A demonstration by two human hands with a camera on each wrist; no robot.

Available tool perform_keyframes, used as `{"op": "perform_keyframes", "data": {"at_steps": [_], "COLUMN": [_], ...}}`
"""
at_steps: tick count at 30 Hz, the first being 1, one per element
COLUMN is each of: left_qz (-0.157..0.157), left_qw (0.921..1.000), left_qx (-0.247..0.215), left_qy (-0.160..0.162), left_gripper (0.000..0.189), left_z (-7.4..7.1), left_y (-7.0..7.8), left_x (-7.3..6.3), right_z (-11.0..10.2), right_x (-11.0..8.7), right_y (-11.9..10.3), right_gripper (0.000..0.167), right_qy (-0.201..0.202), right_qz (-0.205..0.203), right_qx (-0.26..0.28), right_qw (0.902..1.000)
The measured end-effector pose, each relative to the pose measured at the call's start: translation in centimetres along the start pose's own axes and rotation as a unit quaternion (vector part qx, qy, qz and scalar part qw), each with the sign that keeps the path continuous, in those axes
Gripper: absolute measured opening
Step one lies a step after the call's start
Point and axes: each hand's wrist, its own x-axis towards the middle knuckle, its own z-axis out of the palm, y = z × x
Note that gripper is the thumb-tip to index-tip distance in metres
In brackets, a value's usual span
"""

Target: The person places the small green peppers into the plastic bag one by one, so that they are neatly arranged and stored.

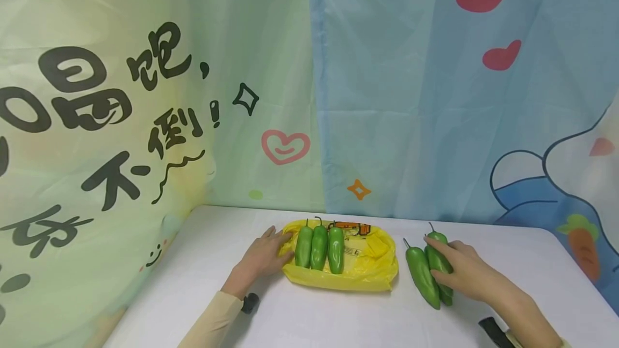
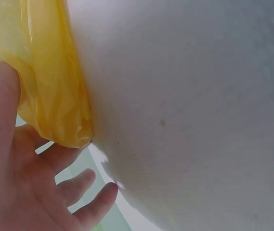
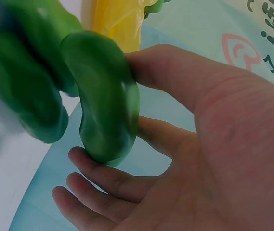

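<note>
A yellow plastic bag lies on the table with its side rolled open, and three green peppers rest side by side on its left part. My left hand holds the bag's left edge, thumb on the near side and fingers behind it in the left wrist view. To the right of the bag, my right hand grips a green pepper between thumb and fingers. Two more green peppers lie right beside the held one; in the head view the hand partly hides one of them.
The white table ends at a printed cloth backdrop behind the bag. A similar cloth hangs along the left side. Dark wrist devices sit at both wrists.
</note>
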Motion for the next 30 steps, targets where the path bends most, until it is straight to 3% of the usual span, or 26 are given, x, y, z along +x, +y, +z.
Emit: {"op": "perform_keyframes", "data": {"at_steps": [30], "left_qz": [0.004], "left_qw": [1.0], "left_qx": [0.003], "left_qy": [0.005], "left_gripper": [0.055], "left_z": [0.2], "left_y": [-0.2], "left_x": [0.1], "right_z": [0.5], "right_x": [0.1], "right_y": [-3.5], "right_gripper": [0.073], "right_qy": [-0.015], "right_qz": [-0.002], "right_qx": [0.024], "right_qw": [0.9996]}}
